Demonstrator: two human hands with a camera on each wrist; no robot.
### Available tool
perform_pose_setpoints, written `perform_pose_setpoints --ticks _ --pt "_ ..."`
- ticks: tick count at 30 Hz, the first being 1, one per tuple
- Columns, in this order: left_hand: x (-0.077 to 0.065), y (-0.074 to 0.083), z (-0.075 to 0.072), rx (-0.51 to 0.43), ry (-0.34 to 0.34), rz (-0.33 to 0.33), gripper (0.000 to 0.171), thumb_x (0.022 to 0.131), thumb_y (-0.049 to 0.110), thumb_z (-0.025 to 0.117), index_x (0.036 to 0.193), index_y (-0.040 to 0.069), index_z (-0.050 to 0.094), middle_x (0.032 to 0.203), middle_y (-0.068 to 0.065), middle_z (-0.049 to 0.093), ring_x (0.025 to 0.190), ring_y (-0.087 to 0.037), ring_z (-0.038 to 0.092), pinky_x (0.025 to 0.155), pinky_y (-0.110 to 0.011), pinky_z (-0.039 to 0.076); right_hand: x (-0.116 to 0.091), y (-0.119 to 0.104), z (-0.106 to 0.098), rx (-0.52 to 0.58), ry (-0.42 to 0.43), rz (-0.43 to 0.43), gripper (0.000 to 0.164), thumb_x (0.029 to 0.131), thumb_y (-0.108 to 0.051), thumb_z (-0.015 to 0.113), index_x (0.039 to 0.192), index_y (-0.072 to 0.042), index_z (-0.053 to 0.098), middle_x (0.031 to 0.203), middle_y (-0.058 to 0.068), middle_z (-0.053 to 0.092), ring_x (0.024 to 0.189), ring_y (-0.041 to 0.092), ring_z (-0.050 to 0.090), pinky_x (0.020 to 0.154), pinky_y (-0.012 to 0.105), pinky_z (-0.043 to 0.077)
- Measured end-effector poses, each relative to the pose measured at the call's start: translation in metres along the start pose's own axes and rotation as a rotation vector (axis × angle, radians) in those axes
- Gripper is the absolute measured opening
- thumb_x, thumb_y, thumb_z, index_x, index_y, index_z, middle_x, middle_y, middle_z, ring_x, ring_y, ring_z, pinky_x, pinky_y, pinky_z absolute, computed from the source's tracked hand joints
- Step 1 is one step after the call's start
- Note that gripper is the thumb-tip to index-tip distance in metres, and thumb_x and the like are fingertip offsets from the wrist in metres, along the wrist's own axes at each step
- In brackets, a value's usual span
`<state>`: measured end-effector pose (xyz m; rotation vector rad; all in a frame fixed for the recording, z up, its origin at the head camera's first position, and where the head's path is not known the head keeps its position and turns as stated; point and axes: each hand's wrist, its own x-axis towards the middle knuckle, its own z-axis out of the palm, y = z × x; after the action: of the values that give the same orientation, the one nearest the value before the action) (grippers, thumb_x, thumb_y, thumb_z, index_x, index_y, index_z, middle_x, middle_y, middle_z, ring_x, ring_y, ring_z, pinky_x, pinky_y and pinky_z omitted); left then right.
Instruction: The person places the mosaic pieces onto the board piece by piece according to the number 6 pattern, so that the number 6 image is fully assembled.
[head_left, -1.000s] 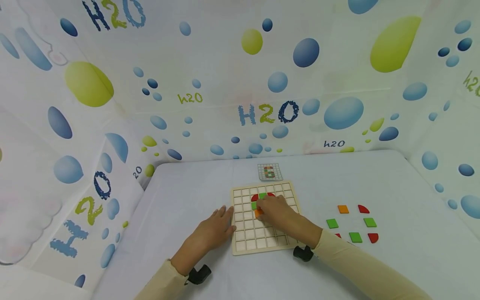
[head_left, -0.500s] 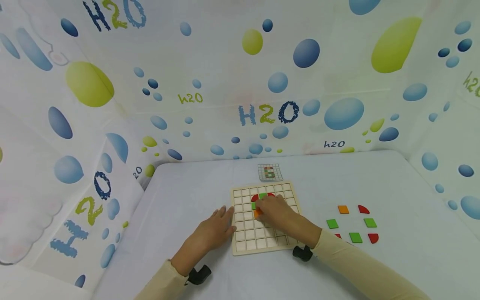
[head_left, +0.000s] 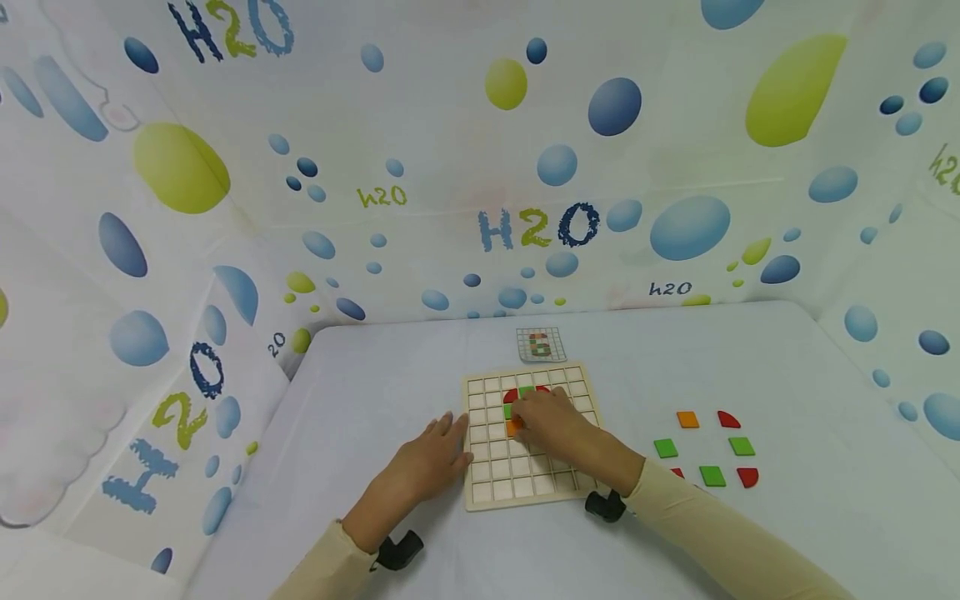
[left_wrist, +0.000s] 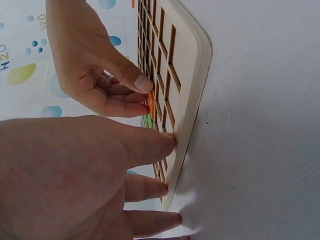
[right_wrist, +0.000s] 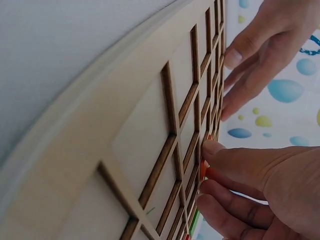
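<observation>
A wooden grid board [head_left: 474, 498] lies flat on the table. My right hand [head_left: 555, 423] reaches over it and pinches an orange square tile [head_left: 513, 428] between thumb and fingers. In the left wrist view that orange tile [left_wrist: 151, 104] stands tilted at the grid, with the thumb on one face. Just beyond it a green square [head_left: 507, 412] sits in a cell. The row above has a red quarter-round tile [head_left: 511, 396], a green square [head_left: 527, 390] and another red tile [head_left: 543, 389], partly hidden. My left hand [head_left: 429, 460] touches the board's left edge with extended fingers.
A small pattern card [head_left: 541, 344] lies behind the board. Loose tiles lie on the right: an orange square [head_left: 687, 419], green squares [head_left: 712, 476] and red quarter-rounds [head_left: 728, 419]. My right forearm partly covers the nearest ones. A patterned curtain [head_left: 420, 108] surrounds the table.
The orange tile has shifted slightly left at the right fingertips. The left hand has kept its place at the board's edge.
</observation>
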<state>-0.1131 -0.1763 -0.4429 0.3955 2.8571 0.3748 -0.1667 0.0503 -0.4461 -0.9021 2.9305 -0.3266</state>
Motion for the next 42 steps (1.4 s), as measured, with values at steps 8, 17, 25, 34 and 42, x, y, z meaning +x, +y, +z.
perform_pose_setpoints --ticks 8,17,25,34,42 --pt "0.0 0.002 0.001 0.008 -0.004 -0.005 0.064 0.108 0.035 0.061 0.161 0.004 0.042 0.163 -0.026 0.041 0.149 -0.048 0.043 0.112 -0.065 0.046 0.001 0.0 0.001 0.033 -0.002 0.011 0.02 0.09 -0.027 0.086 0.103 -0.015 0.077 0.101 -0.003 0.071 0.101 0.017 0.065 0.09 0.049 0.049" --pt "0.0 0.003 0.001 -0.007 -0.008 -0.004 0.064 0.108 0.034 0.061 0.161 0.003 0.042 0.164 -0.027 0.04 0.149 -0.048 0.042 0.115 -0.062 0.044 -0.004 0.001 -0.002 0.051 0.009 -0.016 0.023 0.09 -0.025 0.085 0.109 -0.014 0.077 0.1 -0.003 0.069 0.098 0.017 0.065 0.086 0.044 0.05" --pt "-0.001 0.002 0.0 -0.022 -0.003 0.005 0.064 0.108 0.033 0.061 0.16 0.002 0.041 0.164 -0.028 0.039 0.15 -0.049 0.04 0.117 -0.062 0.042 -0.006 0.006 -0.013 0.138 -0.023 0.015 0.023 0.094 -0.019 0.082 0.116 -0.011 0.076 0.11 0.002 0.072 0.104 0.021 0.068 0.095 0.051 0.052" --pt "0.0 -0.001 0.002 -0.027 -0.002 0.006 0.065 0.107 0.033 0.062 0.16 0.002 0.042 0.164 -0.028 0.039 0.151 -0.048 0.04 0.118 -0.061 0.04 -0.015 0.026 -0.025 0.129 0.003 0.011 0.026 0.096 -0.021 0.08 0.119 -0.01 0.073 0.105 0.004 0.07 0.098 0.02 0.067 0.087 0.041 0.057" --pt "0.002 -0.001 0.001 -0.028 -0.008 -0.005 0.065 0.107 0.034 0.062 0.161 0.003 0.042 0.165 -0.027 0.039 0.151 -0.048 0.04 0.119 -0.061 0.04 -0.024 0.05 -0.04 0.179 0.016 0.054 0.028 0.097 -0.02 0.079 0.121 -0.006 0.072 0.109 0.007 0.071 0.101 0.024 0.066 0.091 0.046 0.056"
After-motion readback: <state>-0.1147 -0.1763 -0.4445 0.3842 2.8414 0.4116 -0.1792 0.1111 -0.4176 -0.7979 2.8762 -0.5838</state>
